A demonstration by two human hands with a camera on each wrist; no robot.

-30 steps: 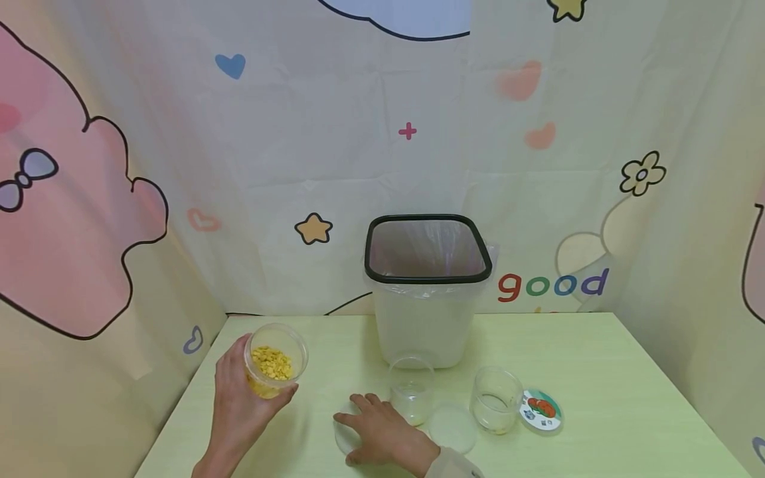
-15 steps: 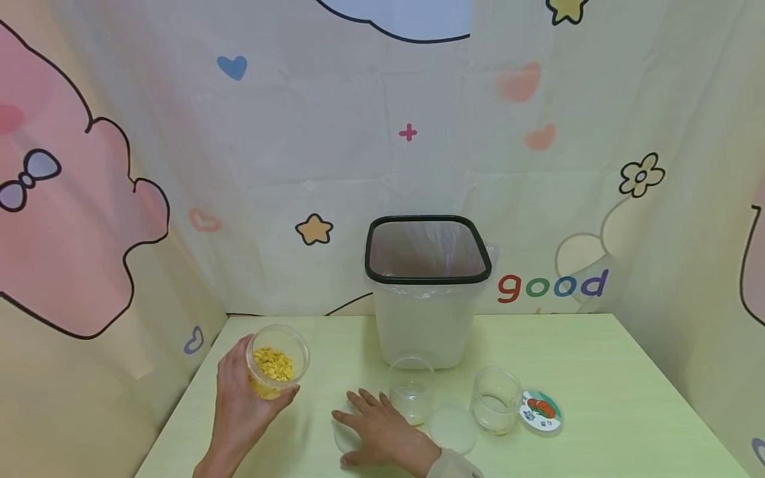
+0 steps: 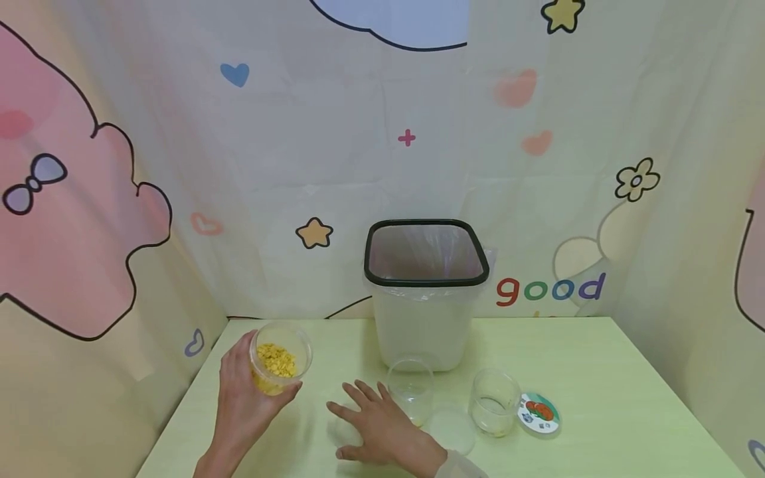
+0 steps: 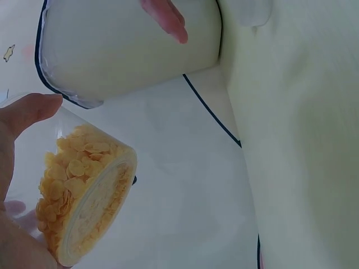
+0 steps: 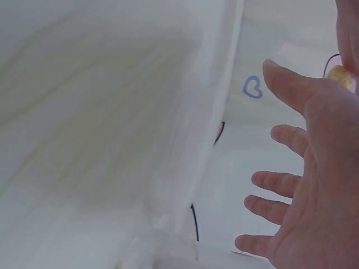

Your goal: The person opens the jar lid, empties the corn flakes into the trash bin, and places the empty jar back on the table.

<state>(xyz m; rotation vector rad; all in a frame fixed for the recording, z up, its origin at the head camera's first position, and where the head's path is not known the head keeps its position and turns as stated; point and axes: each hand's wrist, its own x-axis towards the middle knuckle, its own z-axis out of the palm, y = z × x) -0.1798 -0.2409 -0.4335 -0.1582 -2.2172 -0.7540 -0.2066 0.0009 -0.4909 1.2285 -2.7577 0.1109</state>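
My left hand (image 3: 242,398) grips a clear plastic jar (image 3: 275,384), tilted with its open mouth towards me. Yellow corn flakes (image 4: 84,168) fill its lower part, and in the left wrist view the thumb and fingers wrap its wall. My right hand (image 3: 388,431) hovers over the table with fingers spread, holding nothing; the right wrist view shows the same spread fingers (image 5: 275,184). Partly hidden beneath it lies a faint clear round lid (image 3: 342,433). Just beyond its fingertips stands a second clear jar (image 3: 412,395).
A white bin (image 3: 421,325) with a black rim and plastic liner stands at the back. To the right are another clear jar (image 3: 495,401), a translucent lid (image 3: 452,430) and a printed round lid (image 3: 539,413). A patterned curtain (image 3: 335,133) encloses the table.
My right hand has lifted slightly and its fingers have spread wider. The left hand keeps its grip on the jar, shifted slightly right. The head view has tipped up a little.
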